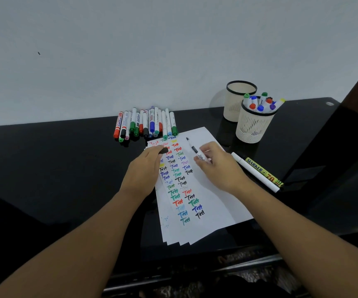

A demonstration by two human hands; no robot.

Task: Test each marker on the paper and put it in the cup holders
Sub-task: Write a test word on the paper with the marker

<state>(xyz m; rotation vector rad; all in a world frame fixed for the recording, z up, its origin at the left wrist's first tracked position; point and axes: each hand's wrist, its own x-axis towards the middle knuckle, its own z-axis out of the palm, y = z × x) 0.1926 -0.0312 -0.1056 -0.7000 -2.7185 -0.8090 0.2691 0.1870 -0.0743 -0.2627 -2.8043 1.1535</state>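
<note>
On the black tabletop (66,160) our fanned paper (212,203) lies near the centre, two cup holders (253,127) far right and a row of untested markers (146,123) far left. Our right hand (219,166) grips the uncapped black marker (192,147) mid-barrel above the paper. Our left hand (146,166) pinches its cap (163,150); we judge the marker light, stiff and slick.
</note>
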